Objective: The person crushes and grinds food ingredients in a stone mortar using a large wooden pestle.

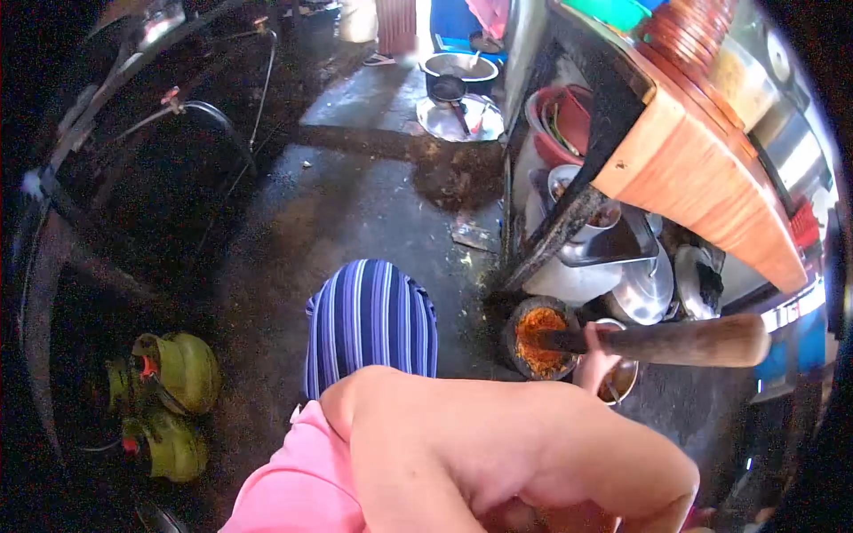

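Note:
A thick wooden pestle [689,342] lies slanted, its lower end in a dark mortar [507,342] of orange-red paste [543,330]. A hand, seemingly my right hand [597,362], shows beside the mortar, wrapped around the pestle's shaft from beneath. My bent bare arms [498,426] fill the lower foreground and overlap, covering its wrist. No part of my left hand shows behind them. Just beyond the visible hand stands a metal bowl [633,377] with brown contents and a utensil in it.
Striped fabric [373,311] covers my raised knee. Green gas cylinders [182,377] stand at left. Right of the mortar, a wooden-edged counter [702,178] overhangs a metal tray [604,253] and pot lid [647,284]. A large pot [453,64] stands farther back, near a person's foot [379,60].

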The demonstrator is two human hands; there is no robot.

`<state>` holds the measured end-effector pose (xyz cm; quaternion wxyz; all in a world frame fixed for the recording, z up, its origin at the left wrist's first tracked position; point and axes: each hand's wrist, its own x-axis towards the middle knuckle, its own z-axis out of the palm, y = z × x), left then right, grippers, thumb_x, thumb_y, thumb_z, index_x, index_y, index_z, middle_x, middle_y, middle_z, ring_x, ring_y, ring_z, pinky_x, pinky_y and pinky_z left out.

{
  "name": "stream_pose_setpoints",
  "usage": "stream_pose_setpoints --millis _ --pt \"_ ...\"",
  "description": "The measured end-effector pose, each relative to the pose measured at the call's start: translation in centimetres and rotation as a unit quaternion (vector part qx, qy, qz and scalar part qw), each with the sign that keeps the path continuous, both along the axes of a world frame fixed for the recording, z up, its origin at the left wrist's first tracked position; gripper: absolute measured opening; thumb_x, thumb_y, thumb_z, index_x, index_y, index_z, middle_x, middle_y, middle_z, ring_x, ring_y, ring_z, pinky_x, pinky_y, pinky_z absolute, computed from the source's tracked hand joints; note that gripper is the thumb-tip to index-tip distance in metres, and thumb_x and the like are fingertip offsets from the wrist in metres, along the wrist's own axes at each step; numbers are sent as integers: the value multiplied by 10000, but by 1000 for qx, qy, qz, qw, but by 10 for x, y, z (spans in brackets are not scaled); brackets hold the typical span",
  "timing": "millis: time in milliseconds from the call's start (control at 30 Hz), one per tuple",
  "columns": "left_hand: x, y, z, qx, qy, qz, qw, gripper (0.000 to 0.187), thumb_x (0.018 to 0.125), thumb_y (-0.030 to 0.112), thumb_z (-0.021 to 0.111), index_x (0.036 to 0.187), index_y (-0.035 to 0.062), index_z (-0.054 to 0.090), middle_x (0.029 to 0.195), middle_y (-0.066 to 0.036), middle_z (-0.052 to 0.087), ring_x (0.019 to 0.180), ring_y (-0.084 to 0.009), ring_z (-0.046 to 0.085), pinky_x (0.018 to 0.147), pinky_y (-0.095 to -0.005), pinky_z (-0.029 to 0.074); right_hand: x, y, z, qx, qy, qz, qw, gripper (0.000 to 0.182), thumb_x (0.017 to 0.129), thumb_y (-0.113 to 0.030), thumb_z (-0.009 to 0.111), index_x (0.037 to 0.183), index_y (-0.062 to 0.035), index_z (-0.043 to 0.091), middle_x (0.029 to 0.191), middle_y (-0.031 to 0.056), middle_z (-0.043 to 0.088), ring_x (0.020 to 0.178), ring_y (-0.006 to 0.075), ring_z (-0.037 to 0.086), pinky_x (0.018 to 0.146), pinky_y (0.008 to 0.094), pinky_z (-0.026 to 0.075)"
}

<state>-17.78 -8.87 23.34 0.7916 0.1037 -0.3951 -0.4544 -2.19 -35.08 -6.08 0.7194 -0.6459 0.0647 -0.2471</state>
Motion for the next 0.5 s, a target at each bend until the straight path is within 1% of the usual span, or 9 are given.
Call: stream_pose_setpoints --millis 100,167,267,300,333,367,400,433,500 --pt "0 2 -3 -47 -44 -18 998 155 692 115 669 771 -2 604 721 -62 570 502 -120 476 510 -237 374 -2 -5 42 41 -18 54 998 390 653 19 728 994 -25 543 957 49 547 858 177 511 798 303 420" --pt "3 4 -3 -84 -107 -20 991 143 683 108 669 765 7 608 741 -60 579 516 -115 483 527 -233 386 6 -24 13 7 -18 63 998 340 655 15 729 939 -27 548 922 55 556 830 176 512 768 311 423" --pt "10 12 3 -152 -280 76 945 128 669 98 668 755 19 615 771 -57 592 538 -107 494 552 -226 404 16 -22 -70 -1 5 -40 999 474 648 87 708 1078 -5 532 989 34 544 883 147 505 835 293 419" --pt "-4 21 24 -121 -300 366 873 265 797 177 655 830 -70 566 582 -101 537 392 -171 439 361 -284 271 10 -27 -78 51 14 -13 999 525 643 97 709 1120 2 512 1026 38 531 913 149 497 852 290 412" --pt "-5 30 27 -95 -387 393 828 221 821 164 611 840 -52 572 614 -93 557 432 -169 478 398 -275 323 9 -25 -80 103 24 17 994 576 638 107 711 1161 8 492 1063 43 518 942 151 489 870 288 405" --pt "-17 43 34 -3 -498 463 733 144 787 129 616 815 -10 589 661 -75 560 478 -149 489 454 -278 378 9 -20 -74 89 6 -31 996 417 631 107 703 980 -30 523 804 10 531 774 145 516 783 313 434" --pt "-26 51 43 85 -595 516 611 73 752 93 622 790 32 606 707 -58 563 523 -129 499 510 -281 434 8 -17 -56 101 0 -32 994 417 631 107 703 980 -30 523 804 10 531 774 145 516 783 313 434" --pt "-34 45 47 89 -605 511 605 73 752 93 622 790 32 606 707 -58 563 523 -129 499 510 -281 434 8 -14 -29 48 -33 -53 997 314 638 78 704 883 -27 537 784 17 533 744 147 511 744 313 431" --pt "-52 31 46 192 -669 640 325 99 757 144 606 720 53 615 696 -53 555 542 -145 522 552 -309 469 3 -13 28 -31 -64 -53 996 191 656 39 696 757 -23 546 752 24 534 700 148 500 686 309 421"
